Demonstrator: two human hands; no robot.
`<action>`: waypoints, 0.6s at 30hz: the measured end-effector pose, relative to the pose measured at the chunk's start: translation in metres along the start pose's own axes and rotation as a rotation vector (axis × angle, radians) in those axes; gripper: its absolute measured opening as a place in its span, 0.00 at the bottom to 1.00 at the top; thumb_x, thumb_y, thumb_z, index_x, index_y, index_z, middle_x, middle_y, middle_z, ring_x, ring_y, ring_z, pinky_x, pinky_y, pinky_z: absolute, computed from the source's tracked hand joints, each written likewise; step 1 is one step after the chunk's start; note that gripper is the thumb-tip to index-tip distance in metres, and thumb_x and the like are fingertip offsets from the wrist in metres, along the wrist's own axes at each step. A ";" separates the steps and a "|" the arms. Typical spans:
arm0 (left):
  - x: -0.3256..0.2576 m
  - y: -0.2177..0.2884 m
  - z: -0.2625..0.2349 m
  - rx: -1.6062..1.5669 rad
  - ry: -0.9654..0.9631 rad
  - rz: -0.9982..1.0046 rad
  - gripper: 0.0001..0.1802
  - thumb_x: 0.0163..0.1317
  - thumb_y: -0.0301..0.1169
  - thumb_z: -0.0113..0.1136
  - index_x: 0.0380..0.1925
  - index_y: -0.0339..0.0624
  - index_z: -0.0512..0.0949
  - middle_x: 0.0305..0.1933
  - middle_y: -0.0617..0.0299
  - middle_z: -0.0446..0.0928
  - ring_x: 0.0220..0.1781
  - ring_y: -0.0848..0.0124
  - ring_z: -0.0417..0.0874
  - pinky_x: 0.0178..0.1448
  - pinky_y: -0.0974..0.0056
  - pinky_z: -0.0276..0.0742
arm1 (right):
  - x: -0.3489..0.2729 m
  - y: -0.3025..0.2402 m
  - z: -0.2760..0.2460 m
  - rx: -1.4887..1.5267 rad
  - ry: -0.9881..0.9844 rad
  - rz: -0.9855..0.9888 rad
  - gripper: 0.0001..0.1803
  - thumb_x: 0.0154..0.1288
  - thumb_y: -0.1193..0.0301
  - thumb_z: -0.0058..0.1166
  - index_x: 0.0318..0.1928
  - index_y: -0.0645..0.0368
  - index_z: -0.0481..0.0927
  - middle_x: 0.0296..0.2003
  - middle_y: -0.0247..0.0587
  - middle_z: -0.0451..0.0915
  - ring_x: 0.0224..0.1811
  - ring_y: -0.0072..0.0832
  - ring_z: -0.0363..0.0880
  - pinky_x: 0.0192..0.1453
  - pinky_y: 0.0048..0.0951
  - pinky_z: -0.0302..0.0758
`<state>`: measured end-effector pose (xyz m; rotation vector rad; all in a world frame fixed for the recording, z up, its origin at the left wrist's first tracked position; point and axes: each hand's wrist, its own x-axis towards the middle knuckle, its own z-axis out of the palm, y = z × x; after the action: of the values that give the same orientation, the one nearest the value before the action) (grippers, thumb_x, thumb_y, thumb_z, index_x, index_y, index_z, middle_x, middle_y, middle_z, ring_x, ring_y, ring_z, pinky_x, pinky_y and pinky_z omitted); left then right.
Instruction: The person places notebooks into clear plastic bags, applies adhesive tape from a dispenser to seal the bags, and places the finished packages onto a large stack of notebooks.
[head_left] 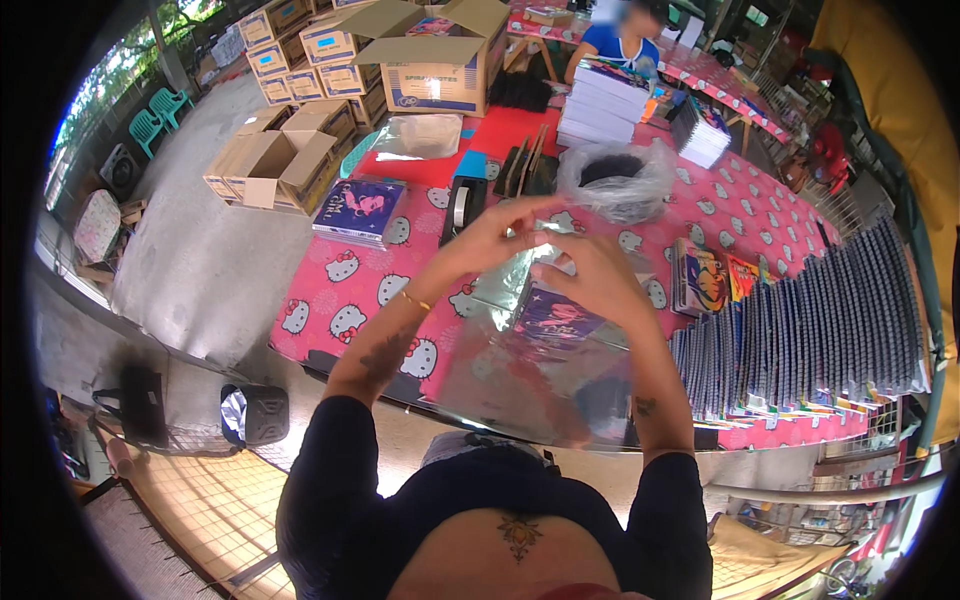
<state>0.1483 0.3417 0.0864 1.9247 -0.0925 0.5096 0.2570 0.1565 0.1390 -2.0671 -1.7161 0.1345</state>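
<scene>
A purple notebook (558, 314) with a pink figure on its cover lies on a sheet of clear plastic film (510, 365) at the table's near edge. Over its far end my two hands come together, fingertips nearly meeting. My left hand (500, 238) has its fingers bent and drawn in toward the thumb. My right hand (598, 276) curls its fingers toward the left one, thumb below. Whatever is pinched between them is too small or too clear to make out. Just beyond the left hand stands a black tape dispenser (464, 205).
Purple notebooks (360, 210) are stacked at left. Spiral notebooks (800, 325) stand in a long row at right. A plastic bag (625, 185) and white book stacks (603, 105) are farther back. Cardboard boxes (285, 160) sit on the floor. A person (618, 45) sits beyond.
</scene>
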 end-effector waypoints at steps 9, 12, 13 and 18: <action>0.023 -0.003 0.000 0.305 -0.053 0.251 0.07 0.58 0.31 0.70 0.37 0.53 0.87 0.67 0.56 0.65 0.71 0.58 0.61 0.71 0.53 0.55 | -0.100 0.078 -0.024 0.224 0.440 0.088 0.33 0.42 0.60 0.76 0.51 0.56 0.81 0.56 0.45 0.74 0.55 0.42 0.75 0.60 0.42 0.70; 0.047 -0.011 0.042 0.422 -0.086 0.364 0.06 0.55 0.33 0.71 0.33 0.60 0.87 0.73 0.54 0.58 0.75 0.52 0.55 0.74 0.46 0.47 | -0.113 0.132 0.041 0.347 0.294 0.051 0.37 0.43 0.61 0.75 0.58 0.47 0.79 0.63 0.44 0.68 0.66 0.45 0.66 0.69 0.45 0.62; 0.050 -0.016 0.054 0.483 -0.094 0.392 0.06 0.54 0.33 0.71 0.33 0.61 0.87 0.74 0.54 0.57 0.76 0.51 0.53 0.74 0.44 0.47 | -0.101 0.127 0.050 0.202 0.223 -0.068 0.37 0.44 0.62 0.75 0.59 0.45 0.79 0.65 0.45 0.67 0.68 0.46 0.64 0.71 0.46 0.60; 0.045 -0.040 0.083 0.689 -0.116 0.335 0.07 0.51 0.32 0.73 0.28 0.63 0.86 0.78 0.53 0.49 0.78 0.46 0.47 0.75 0.39 0.46 | -0.090 0.120 0.059 0.086 0.170 -0.193 0.34 0.48 0.64 0.72 0.60 0.43 0.80 0.72 0.47 0.59 0.74 0.50 0.57 0.74 0.51 0.56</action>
<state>0.2268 0.2911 0.0426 2.6346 -0.3562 0.7147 0.3252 0.0718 0.0207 -1.7860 -1.7607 -0.0262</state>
